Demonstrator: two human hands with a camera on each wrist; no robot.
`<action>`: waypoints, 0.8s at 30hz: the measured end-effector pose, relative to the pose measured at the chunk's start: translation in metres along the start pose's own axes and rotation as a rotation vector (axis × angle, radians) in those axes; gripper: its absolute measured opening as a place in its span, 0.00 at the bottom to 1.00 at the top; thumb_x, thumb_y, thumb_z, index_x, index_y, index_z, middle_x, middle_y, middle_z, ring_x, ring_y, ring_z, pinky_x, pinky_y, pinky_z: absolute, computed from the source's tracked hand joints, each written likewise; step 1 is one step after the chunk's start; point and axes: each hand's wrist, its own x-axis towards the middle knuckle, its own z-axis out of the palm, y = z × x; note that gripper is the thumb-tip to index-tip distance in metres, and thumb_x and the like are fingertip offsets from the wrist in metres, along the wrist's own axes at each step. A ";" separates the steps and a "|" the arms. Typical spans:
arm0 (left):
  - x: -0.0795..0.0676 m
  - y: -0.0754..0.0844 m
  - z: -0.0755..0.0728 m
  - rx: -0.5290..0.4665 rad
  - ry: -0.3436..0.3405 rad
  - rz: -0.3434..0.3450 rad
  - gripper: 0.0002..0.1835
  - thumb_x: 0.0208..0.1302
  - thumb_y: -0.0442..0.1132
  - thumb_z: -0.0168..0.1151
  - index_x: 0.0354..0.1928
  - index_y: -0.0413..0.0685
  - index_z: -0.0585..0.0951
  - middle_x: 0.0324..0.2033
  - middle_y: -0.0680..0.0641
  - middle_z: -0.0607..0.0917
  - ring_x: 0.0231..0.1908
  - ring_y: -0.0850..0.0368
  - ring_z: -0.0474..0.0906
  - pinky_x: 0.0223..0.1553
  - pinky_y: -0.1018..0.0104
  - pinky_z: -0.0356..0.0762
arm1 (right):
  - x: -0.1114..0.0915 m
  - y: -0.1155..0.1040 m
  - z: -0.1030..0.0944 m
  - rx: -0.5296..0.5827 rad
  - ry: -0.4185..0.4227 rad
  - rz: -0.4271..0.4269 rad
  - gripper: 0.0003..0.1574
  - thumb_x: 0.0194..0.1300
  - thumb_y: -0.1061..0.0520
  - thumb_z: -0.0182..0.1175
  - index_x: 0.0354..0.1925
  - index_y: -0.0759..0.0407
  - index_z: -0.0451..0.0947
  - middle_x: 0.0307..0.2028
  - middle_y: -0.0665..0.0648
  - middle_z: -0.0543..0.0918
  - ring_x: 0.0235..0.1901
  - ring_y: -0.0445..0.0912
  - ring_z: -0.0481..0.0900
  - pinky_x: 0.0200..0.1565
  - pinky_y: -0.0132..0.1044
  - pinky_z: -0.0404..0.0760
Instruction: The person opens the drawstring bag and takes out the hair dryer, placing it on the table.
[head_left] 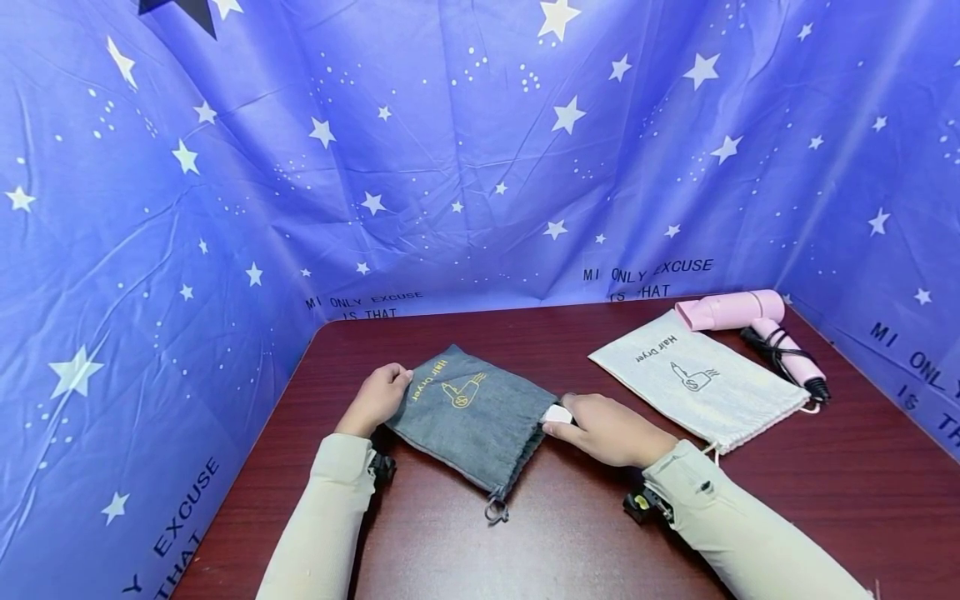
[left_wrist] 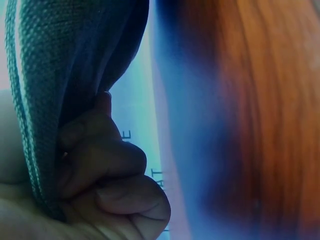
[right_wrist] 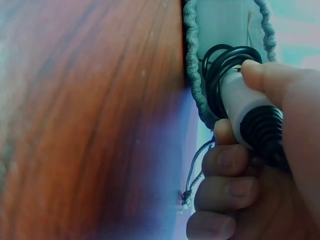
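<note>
A dark grey drawstring bag (head_left: 487, 425) printed "Hair Dryer" is held slightly raised and tilted over the table. At its closed end my left hand (head_left: 380, 397) grips the cloth, fingers curled at the edge in the left wrist view. My right hand (head_left: 617, 429) is at the bag's mouth and holds the white handle of a hair dryer (right_wrist: 241, 97). A black cord (right_wrist: 215, 82) is wound around that handle, and the ribbed black cord sleeve (right_wrist: 262, 132) lies in the palm. The dryer's other end is hidden inside the bag.
On the right of the dark red table (head_left: 480, 550) lies a white drawstring bag (head_left: 660, 387), also printed "Hair Dryer". A pink hair dryer (head_left: 727, 311) with a black cord lies beside it at the back right. Blue star-patterned cloth (head_left: 450, 150) surrounds the table's back and sides.
</note>
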 end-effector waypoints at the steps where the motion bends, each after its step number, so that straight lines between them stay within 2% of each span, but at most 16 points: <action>1: 0.000 0.000 0.000 -0.002 0.000 -0.001 0.14 0.79 0.40 0.53 0.34 0.42 0.78 0.23 0.51 0.69 0.30 0.54 0.69 0.40 0.61 0.67 | 0.000 0.001 0.000 0.003 -0.001 0.001 0.25 0.75 0.31 0.54 0.35 0.49 0.72 0.25 0.44 0.70 0.27 0.39 0.70 0.34 0.38 0.71; 24: -0.002 -0.003 -0.004 -0.018 0.006 -0.017 0.14 0.79 0.39 0.53 0.32 0.41 0.77 0.23 0.51 0.68 0.29 0.54 0.67 0.39 0.61 0.67 | 0.001 0.006 0.001 0.065 0.010 -0.020 0.22 0.76 0.33 0.54 0.35 0.46 0.72 0.25 0.43 0.70 0.28 0.38 0.70 0.35 0.35 0.71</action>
